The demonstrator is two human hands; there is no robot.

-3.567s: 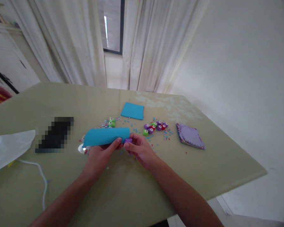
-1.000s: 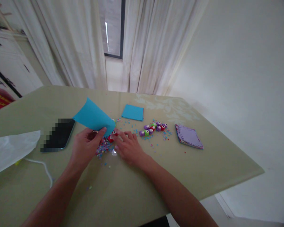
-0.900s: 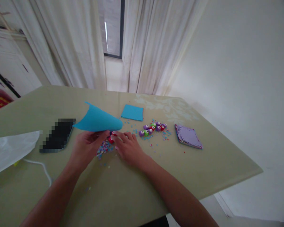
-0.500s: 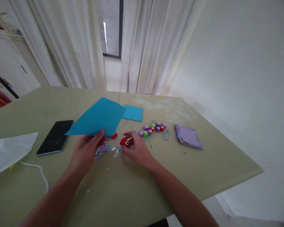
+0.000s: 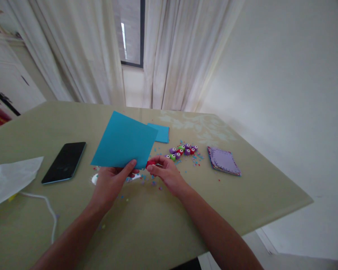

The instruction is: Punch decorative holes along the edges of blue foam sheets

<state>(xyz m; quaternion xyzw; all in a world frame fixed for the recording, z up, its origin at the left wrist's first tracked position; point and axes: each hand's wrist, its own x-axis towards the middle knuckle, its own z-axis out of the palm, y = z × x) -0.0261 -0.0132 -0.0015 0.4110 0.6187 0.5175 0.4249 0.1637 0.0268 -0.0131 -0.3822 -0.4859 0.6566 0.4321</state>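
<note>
My left hand (image 5: 114, 182) is closed on the lower edge of a square blue paper sheet (image 5: 125, 140), thumb in front and fingers behind. My right hand (image 5: 167, 172) pinches a small red paper punch (image 5: 150, 164) between thumb and fingers. The punch is at the sheet's lower right corner; whether the paper sits in its slot I cannot tell. Behind my right hand several purple, green and red punches (image 5: 183, 150) with white eye-like tops stand in a cluster. Tiny coloured paper bits (image 5: 153, 183) lie scattered under and around my hands.
Farther back lies a stack of blue paper (image 5: 162, 134). To the right is a stack of purple sheets (image 5: 224, 161) with punched edges. A black phone (image 5: 64, 162), a white sheet (image 5: 12, 178) and a white cord (image 5: 49, 206) lie on the table (image 5: 146, 232) at left.
My left hand has moved right and turned the blue sheet more upright. My right hand, still holding the red punch, has come up to the sheet's lower right corner.
</note>
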